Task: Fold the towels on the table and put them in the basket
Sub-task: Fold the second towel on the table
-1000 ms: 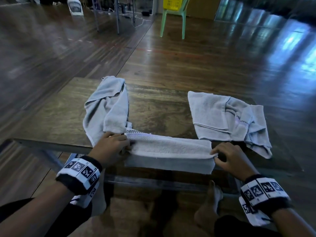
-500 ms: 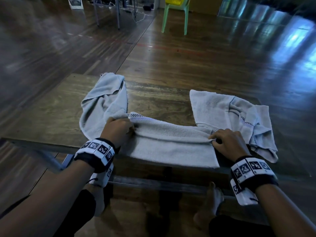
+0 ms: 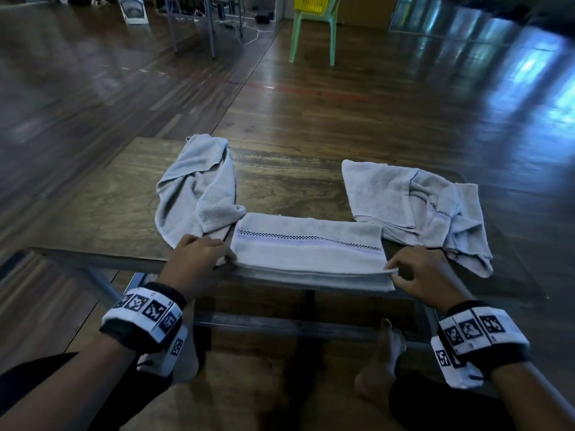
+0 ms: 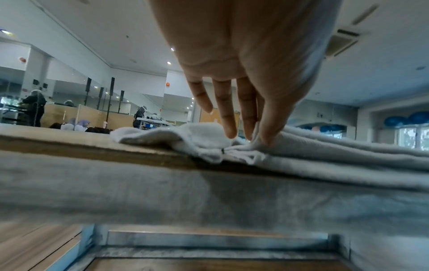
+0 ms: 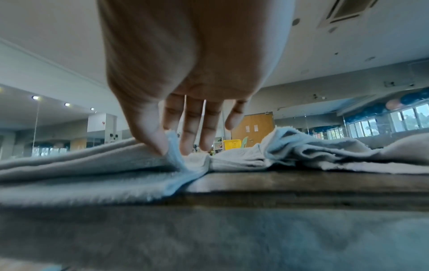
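Note:
A grey folded towel (image 3: 308,253) with a checked band lies along the near edge of the wooden table (image 3: 280,188). My left hand (image 3: 228,259) pinches its near left corner; in the left wrist view, thumb and fingers (image 4: 249,128) close on the layered edge of the towel (image 4: 325,146). My right hand (image 3: 393,272) pinches the near right corner, where the thumb and forefinger of that hand (image 5: 170,146) nip a raised fold of the towel (image 5: 92,165). A yellow basket (image 3: 312,3) sits on a green chair far behind the table.
A crumpled towel (image 3: 199,188) lies at the left of the table and another loosely folded towel (image 3: 413,200) at the right, both touching the middle one. My bare feet (image 3: 382,362) are under the table. Metal stands and cables stand on the floor at the back left.
Both hands carried the towel's edge away over the table, then came back to the near corners. The towel now lies flat and wider, with its checked band on top.

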{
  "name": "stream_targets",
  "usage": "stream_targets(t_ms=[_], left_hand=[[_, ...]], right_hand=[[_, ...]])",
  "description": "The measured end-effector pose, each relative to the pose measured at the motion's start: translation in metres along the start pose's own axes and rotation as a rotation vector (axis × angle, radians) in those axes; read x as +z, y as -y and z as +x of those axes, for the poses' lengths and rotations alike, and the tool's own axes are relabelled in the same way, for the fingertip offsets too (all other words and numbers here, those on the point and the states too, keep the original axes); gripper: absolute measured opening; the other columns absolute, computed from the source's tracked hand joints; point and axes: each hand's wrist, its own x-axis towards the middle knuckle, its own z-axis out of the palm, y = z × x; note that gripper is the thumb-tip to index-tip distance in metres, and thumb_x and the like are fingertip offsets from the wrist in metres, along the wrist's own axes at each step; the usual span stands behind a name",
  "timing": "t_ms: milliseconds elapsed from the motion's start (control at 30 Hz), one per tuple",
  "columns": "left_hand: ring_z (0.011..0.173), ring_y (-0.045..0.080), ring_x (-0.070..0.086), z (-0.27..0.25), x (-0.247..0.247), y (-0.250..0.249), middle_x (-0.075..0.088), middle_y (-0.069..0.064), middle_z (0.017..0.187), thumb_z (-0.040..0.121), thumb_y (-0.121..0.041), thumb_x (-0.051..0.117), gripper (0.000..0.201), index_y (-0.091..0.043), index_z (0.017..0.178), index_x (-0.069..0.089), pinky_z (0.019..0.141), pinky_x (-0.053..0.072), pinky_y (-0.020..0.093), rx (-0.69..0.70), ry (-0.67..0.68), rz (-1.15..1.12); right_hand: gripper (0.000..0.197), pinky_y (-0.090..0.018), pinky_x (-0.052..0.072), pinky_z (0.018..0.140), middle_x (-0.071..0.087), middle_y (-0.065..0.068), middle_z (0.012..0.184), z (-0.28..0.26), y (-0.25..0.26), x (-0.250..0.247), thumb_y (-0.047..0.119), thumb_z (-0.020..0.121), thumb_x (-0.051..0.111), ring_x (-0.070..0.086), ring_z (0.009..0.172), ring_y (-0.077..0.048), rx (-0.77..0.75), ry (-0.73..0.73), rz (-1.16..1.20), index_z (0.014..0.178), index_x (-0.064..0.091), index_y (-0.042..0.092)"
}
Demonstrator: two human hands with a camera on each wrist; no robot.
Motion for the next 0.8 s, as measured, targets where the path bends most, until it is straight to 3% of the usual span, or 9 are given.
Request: stream_targets(t_ms=[133, 333, 433, 600, 733, 800], left_hand=[[0.086, 0.016, 0.065, -0.007, 0.011, 0.0, 0.069, -0.012, 0.091, 0.076, -0.029, 0.074, 0.011, -0.028, 0.085, 0.069, 0.077, 0.036, 0.034, 0.0, 0.041, 0.015], [0.087, 0.017, 0.065, -0.003, 0.018, 0.0, 0.068, -0.009, 0.093, 0.079, -0.021, 0.07, 0.01, -0.025, 0.088, 0.067, 0.076, 0.036, 0.033, 0.005, 0.022, -0.003], [0.088, 0.018, 0.064, 0.005, 0.024, -0.003, 0.068, -0.008, 0.097, 0.083, -0.02, 0.066, 0.01, -0.023, 0.092, 0.067, 0.077, 0.036, 0.033, -0.006, 0.016, -0.015], [0.095, 0.021, 0.064, 0.017, 0.025, -0.008, 0.069, -0.004, 0.103, 0.084, -0.018, 0.063, 0.015, -0.021, 0.097, 0.068, 0.082, 0.037, 0.034, -0.015, 0.013, -0.018], [0.084, 0.021, 0.066, 0.018, 0.005, -0.008, 0.07, -0.005, 0.092, 0.083, -0.025, 0.06, 0.012, -0.021, 0.091, 0.068, 0.075, 0.038, 0.033, 0.018, -0.194, -0.012], [0.081, 0.02, 0.066, 0.014, 0.0, -0.007, 0.07, -0.007, 0.09, 0.083, -0.03, 0.055, 0.017, -0.022, 0.09, 0.068, 0.073, 0.039, 0.032, 0.039, -0.269, -0.017]], right_hand=[[0.021, -0.026, 0.027, 0.083, 0.059, 0.016, 0.092, -0.01, 0.009, 0.006, 0.022, 0.078, 0.071, 0.052, 0.091, -0.004, 0.043, 0.114, -0.018, 0.089, 0.059, 0.037], [0.018, -0.031, 0.032, 0.087, 0.064, 0.012, 0.1, -0.009, 0.012, 0.007, 0.027, 0.08, 0.069, 0.056, 0.097, -0.01, 0.07, 0.076, -0.135, 0.098, 0.067, 0.03], [0.016, -0.032, 0.032, 0.083, 0.067, 0.009, 0.097, -0.001, 0.008, 0.011, 0.024, 0.08, 0.07, 0.059, 0.094, -0.015, 0.116, -0.001, -0.18, 0.094, 0.069, 0.029], [0.014, -0.04, 0.038, 0.086, 0.069, 0.004, 0.096, 0.009, -0.001, 0.016, 0.019, 0.078, 0.071, 0.062, 0.095, -0.019, 0.167, -0.076, -0.139, 0.091, 0.071, 0.025], [0.014, -0.033, 0.029, 0.08, 0.07, 0.0, 0.092, 0.006, 0.002, -0.001, 0.017, 0.079, 0.065, 0.062, 0.087, -0.023, 0.083, -0.374, -0.152, 0.092, 0.07, 0.017], [0.016, -0.03, 0.025, 0.077, 0.07, 0.0, 0.091, 0.002, 0.004, -0.008, 0.017, 0.077, 0.063, 0.062, 0.086, -0.023, 0.041, -0.437, -0.181, 0.092, 0.07, 0.017]])
